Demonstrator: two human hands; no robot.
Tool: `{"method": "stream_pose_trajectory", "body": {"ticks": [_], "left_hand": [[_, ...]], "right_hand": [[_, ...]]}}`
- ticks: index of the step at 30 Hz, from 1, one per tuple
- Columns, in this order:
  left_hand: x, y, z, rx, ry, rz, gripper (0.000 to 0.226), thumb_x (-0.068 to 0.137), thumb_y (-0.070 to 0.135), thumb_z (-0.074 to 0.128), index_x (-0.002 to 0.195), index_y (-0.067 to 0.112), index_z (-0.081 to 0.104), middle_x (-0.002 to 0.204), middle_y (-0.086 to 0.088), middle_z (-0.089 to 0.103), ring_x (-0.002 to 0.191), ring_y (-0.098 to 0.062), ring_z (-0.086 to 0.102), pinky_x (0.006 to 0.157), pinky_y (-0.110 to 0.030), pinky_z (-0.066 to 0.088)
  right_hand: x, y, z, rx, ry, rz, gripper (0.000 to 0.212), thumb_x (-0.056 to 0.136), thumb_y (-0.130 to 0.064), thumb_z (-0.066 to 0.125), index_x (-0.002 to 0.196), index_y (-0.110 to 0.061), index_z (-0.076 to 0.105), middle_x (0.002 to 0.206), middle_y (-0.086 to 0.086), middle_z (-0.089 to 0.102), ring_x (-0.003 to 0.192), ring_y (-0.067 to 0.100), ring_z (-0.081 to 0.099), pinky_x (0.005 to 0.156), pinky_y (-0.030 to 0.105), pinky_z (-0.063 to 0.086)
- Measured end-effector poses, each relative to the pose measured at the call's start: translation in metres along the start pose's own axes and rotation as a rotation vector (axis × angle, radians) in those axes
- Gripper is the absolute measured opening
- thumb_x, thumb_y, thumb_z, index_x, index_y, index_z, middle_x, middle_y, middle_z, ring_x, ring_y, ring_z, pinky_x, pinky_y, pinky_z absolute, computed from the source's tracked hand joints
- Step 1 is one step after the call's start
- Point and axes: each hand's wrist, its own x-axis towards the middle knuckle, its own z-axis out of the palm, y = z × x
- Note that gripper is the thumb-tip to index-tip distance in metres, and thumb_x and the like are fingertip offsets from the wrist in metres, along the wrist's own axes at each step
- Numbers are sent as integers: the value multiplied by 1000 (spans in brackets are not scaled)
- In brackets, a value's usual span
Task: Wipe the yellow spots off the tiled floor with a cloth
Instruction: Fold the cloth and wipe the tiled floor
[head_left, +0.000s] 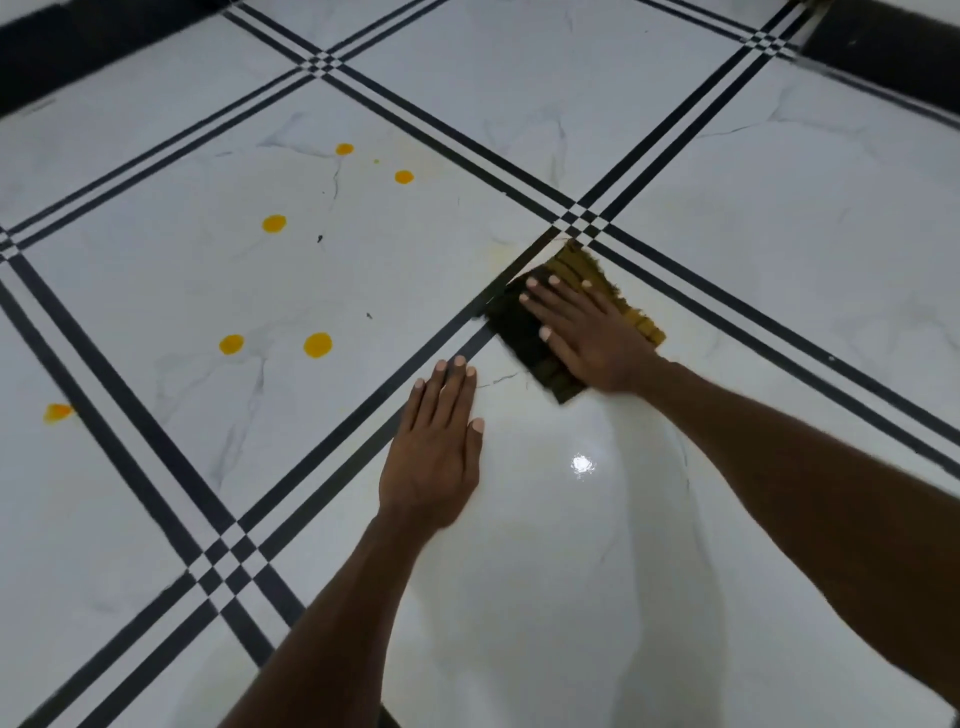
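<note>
Right hand (587, 332) flat with fingers spread, pressing a dark and yellow cloth (535, 343) on the tiled floor (727, 218), just below the crossing of black stripes (579, 226). Left hand (434, 441) flat on the floor with straight fingers, near the cloth, holding nothing. Yellow spots (318, 344) well to the left of the cloth, on the neighbouring tile.

The floor (519, 130) is glossy white marble-look tile with grey veins and black stripes, mirroring a lamp at 5 o'clock. The cloth (524, 338) at 3 o'clock is matt, dark ribbed fabric, frayed and yellow-stained along its far edge.
</note>
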Motion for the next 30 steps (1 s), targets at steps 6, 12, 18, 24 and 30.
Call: {"method": "stream_pose_trajectory", "body": {"ticks": [6, 12, 18, 24, 30], "left_hand": [[1, 2, -1, 22, 24, 9, 60, 111, 32, 22, 166, 11, 11, 176, -4, 8, 163, -18, 0, 133, -43, 9], [0, 3, -4, 8, -3, -4, 60, 112, 35, 20, 166, 11, 11, 175, -6, 9, 163, -17, -1, 132, -45, 13], [1, 2, -1, 23, 28, 5, 60, 111, 33, 21, 167, 13, 11, 176, -2, 7, 163, -16, -1, 132, -43, 10], [1, 2, -2, 35, 14, -6, 60, 111, 36, 18, 164, 9, 23, 173, -8, 21, 163, -20, 8, 132, -43, 11], [1, 1, -3, 22, 25, 14, 62, 110, 38, 14, 167, 13, 11, 176, -4, 8, 163, -16, 0, 133, -42, 8]], "right_hand": [[59, -38, 1, 43, 59, 248, 61, 111, -42, 13, 168, -18, 11, 177, 7, 7, 164, 29, 2, 131, 56, 3], [-24, -43, 7, -26, -11, -90, 57, 113, -43, 15, 167, -26, 13, 176, -4, 9, 164, 18, 2, 133, 46, 0], [37, -35, 0, 53, 76, 313, 62, 111, -41, 13, 168, -16, 11, 177, 7, 7, 164, 29, 3, 132, 55, 4], [12, -85, 21, 12, 77, 47, 62, 109, -40, 13, 165, -16, 26, 174, 5, 23, 162, 26, 18, 130, 52, 16], [-22, -44, 13, 60, 34, 111, 61, 111, -43, 14, 168, -21, 14, 176, 0, 10, 164, 23, 4, 132, 53, 6]]}}
